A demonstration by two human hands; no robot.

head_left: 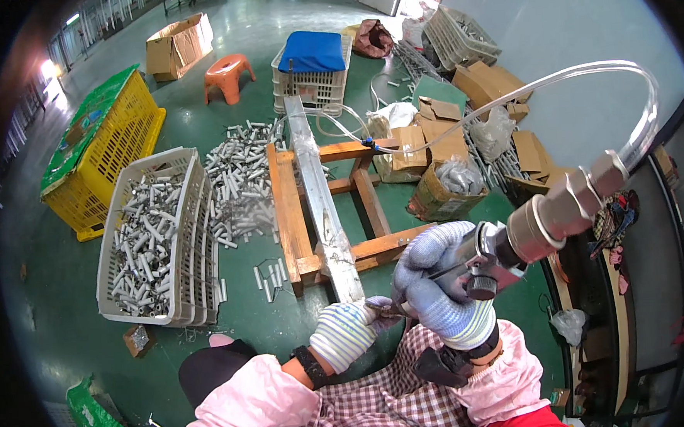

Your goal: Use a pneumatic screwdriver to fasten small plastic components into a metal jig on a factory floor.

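Observation:
My right hand (443, 289), in a bluish knitted glove, is closed around an air tool (488, 264) with a metal body and a dark knob. A thick metal coupling (544, 226) joins it to a clear air hose (582, 68). My left hand (344, 335), in a striped glove with dark fingertips, is pinched at the tool's narrow front end. Whatever lies between those fingertips is too small to make out. Just beyond the left hand is the near end of a long silver metal bar (322, 207), resting across a wooden frame (290, 224).
Left of the frame, grey metal tubes (239, 172) lie piled on the floor beside a white crate (197, 260) full of them. Further out stand a yellow crate (133, 135), an orange stool (228, 76) and a blue-topped crate (312, 87). Cardboard boxes (408, 152) crowd the right.

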